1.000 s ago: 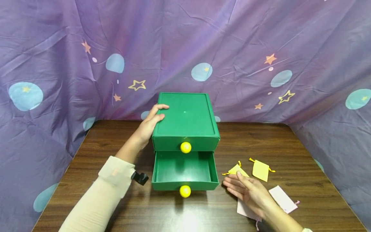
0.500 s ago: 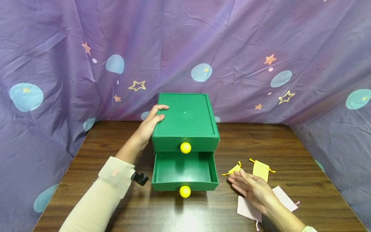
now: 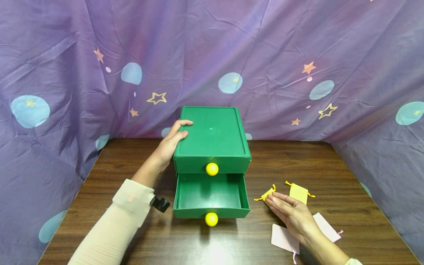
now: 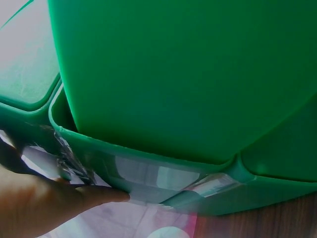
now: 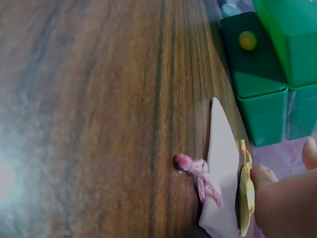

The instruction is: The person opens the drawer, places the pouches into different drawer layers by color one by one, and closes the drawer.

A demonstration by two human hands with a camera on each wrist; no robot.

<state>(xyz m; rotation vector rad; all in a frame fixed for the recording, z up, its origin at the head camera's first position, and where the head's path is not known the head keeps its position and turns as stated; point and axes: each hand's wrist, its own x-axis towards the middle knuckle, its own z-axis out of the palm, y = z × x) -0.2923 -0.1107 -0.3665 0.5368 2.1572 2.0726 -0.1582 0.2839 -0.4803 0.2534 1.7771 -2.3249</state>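
Observation:
A green drawer box [image 3: 212, 132] with yellow knobs stands on the table, its lower drawer [image 3: 212, 212] pulled out with a bare green floor. My left hand [image 3: 167, 147] rests along the box's upper left edge, fingertips lying on the top. In the left wrist view, a digit [image 4: 104, 194] touches the green wall. My right hand [image 3: 293, 215] is palm-side in, its fingers beside and partly over a yellow drawstring pouch [image 3: 267, 194]. In the right wrist view the thumb [image 5: 310, 153] stands apart from the finger near that yellow pouch [image 5: 246, 198]. Its fingertips' exact contact is hidden.
A second yellow pouch [image 3: 299, 193] lies behind the right hand. One pink pouch [image 3: 284, 238] lies left of the right wrist and another pink pouch [image 3: 326, 227] to its right. A purple patterned cloth [image 3: 212, 48] hangs behind the wooden table [image 3: 132, 154].
My right hand has shifted slightly right, off part of the yellow pouch, and its fingers have drawn closer together. My left hand and the drawer box stay put.

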